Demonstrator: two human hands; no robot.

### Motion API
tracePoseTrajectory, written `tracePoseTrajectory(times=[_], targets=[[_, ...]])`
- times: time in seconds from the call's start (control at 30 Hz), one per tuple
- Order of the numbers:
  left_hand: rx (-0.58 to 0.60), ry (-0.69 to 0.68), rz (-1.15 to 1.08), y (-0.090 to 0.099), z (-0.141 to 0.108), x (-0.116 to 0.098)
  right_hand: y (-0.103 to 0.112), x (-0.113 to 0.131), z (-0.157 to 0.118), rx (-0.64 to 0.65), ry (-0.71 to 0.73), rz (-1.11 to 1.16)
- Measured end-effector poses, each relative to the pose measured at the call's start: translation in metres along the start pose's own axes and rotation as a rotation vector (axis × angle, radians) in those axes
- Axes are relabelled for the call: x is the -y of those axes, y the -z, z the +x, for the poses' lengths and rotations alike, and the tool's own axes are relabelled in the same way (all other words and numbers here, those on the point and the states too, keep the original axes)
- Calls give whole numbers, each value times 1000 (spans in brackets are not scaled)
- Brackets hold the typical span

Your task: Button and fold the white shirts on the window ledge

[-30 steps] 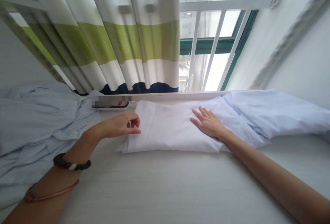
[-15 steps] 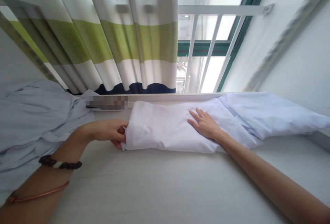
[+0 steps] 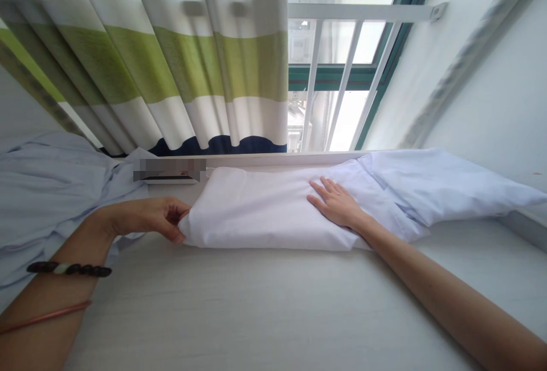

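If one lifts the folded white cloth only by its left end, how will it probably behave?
The folded white cloth would likely sag: its soft creases suggest little stiffness. Its layers may slip apart unless the right hand, flat on top, holds them. Rolling seems unlikely, since it lies flat.

Head-worn view: near, facing forward, down at folded white cloth.

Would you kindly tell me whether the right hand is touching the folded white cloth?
Touching: the head view shows the right hand spread palm down on the folded white cloth, with no gap visible beneath it.
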State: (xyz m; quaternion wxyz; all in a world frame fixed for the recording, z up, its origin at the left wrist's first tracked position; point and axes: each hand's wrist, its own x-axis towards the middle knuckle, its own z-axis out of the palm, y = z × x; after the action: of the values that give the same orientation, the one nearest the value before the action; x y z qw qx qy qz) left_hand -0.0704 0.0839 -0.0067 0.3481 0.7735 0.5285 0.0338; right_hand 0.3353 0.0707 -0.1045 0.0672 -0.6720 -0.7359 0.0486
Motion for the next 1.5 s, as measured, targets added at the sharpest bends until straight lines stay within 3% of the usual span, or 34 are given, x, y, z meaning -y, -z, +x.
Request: tracePoseTrajectory(times=[0.07, 0.1, 0.2, 0.3, 0.43, 0.57, 0.63, 0.7, 0.77, 0.83, 0.9, 0.97, 1.07, 1.2, 1.27, 1.37, 1.43, 1.5], targets=[[292, 23, -139, -3, 1, 0, 0, 1, 0, -1, 0, 1], [357, 43, -211, -4, 2, 0, 0, 1, 0, 1, -1, 1], [241, 112, -350, -6, 3, 0, 1, 2, -1, 4, -6, -3], [175, 64, -377, -7, 5, 2, 1, 3, -1, 4, -6, -15], [267, 17, -431, -13, 8, 2, 2, 3, -2, 10, 7, -21], [382, 149, -338, -17, 11, -5, 2, 4, -3, 8, 15, -16], [271, 254, -149, -15, 12, -10, 3, 4, -4, 14, 10, -16], [-2, 294, 153, -13, 16, -18, 3, 5, -4, 24, 2, -18], [-309, 223, 435, -18, 22, -31, 3, 7, -5, 31, -5, -20], [-485, 86, 574, -32, 31, -47, 2, 12, -6, 35, -13, -23], [-494, 11, 603, -53, 43, -60, 1, 18, -8, 38, -17, -24], [-412, -43, 614, -75, 55, -63, 2, 24, -11, 39, -3, -21], [-387, 29, 596, -97, 69, -45, 6, 20, -12, 54, 80, 1], [-376, 33, 583, -100, 67, -12, 9, -13, -8, 34, 2, -20], [-363, 50, 602, -95, 63, -8, 11, -28, -6, 24, -75, -49], [-292, 123, 635, -84, 63, -28, 18, -26, -3, 64, -106, -70], [-279, 154, 655, -80, 72, -55, 25, -6, 2, 100, -117, -59], [-337, 81, 658, -81, 89, -84, 32, 23, 13, 98, -74, -15]])
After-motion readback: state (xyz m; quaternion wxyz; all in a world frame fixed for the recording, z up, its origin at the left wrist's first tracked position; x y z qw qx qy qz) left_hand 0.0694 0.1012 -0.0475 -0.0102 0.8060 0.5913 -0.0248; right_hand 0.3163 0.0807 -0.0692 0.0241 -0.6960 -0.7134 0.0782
